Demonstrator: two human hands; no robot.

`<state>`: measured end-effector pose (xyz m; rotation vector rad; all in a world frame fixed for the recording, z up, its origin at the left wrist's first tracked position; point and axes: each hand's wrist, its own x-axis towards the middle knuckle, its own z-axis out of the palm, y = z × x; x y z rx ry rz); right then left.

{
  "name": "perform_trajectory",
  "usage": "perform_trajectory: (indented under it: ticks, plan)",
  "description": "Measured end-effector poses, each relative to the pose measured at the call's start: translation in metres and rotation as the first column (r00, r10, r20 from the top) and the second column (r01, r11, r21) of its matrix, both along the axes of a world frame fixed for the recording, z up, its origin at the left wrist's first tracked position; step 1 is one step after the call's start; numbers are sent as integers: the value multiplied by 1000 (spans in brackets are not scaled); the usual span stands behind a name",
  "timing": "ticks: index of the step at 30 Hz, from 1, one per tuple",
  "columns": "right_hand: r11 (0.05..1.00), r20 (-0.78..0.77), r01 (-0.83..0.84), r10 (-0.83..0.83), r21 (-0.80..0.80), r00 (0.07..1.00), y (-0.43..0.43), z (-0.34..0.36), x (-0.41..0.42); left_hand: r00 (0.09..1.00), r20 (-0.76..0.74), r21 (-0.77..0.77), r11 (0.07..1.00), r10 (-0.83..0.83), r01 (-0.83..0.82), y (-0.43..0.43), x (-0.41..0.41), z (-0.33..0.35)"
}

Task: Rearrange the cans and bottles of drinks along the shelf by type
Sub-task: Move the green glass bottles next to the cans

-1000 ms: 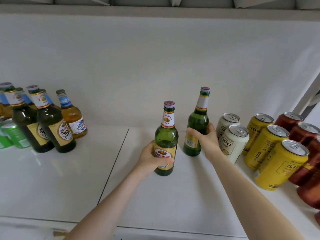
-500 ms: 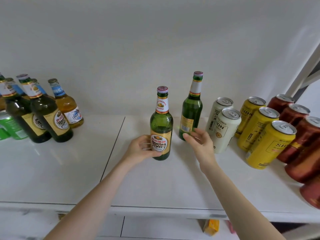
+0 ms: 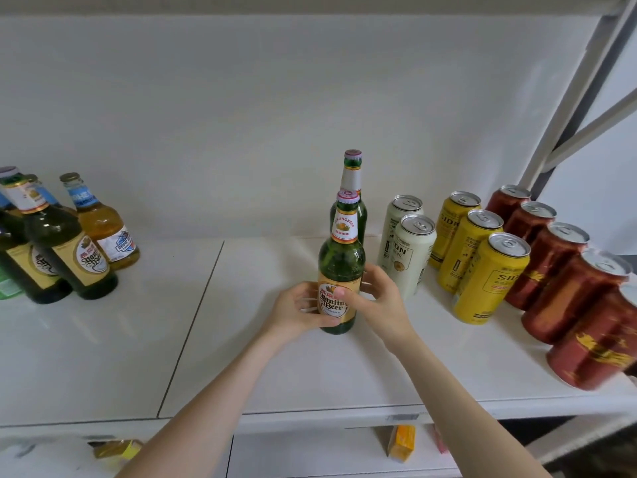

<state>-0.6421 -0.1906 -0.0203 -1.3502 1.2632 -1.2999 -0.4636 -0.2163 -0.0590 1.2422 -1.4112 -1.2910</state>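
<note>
A green beer bottle (image 3: 341, 260) with a gold label stands upright on the white shelf (image 3: 275, 374), mid-shelf. My left hand (image 3: 296, 313) grips its lower body from the left. My right hand (image 3: 381, 301) holds it from the right, thumb across the label. Directly behind it stands a second green bottle (image 3: 352, 177), free of both hands. To the right are two white cans (image 3: 412, 260), three yellow cans (image 3: 482, 281) and several red cans (image 3: 565, 291). At the far left stand dark green bottles (image 3: 65, 250) and an amber bottle (image 3: 103, 229).
A green can (image 3: 5, 288) shows at the left edge, mostly cut off. A seam (image 3: 193, 322) splits the shelf into two panels. The grey shelf upright (image 3: 572, 108) rises at the right. Below the front edge, a lower shelf holds an orange carton (image 3: 401, 441).
My right hand let go of the rear green bottle and came onto the front one. The front bottle shifted right and now stands in line before the rear bottle.
</note>
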Motion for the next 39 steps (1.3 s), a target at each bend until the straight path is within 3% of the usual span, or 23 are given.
perform_trajectory:
  ticks: [39]
  plan:
    - [999,8,27,-27,-26,1000,-50,-3,-23,999,-26,-6,1000,-19,19,-53,-30,-1]
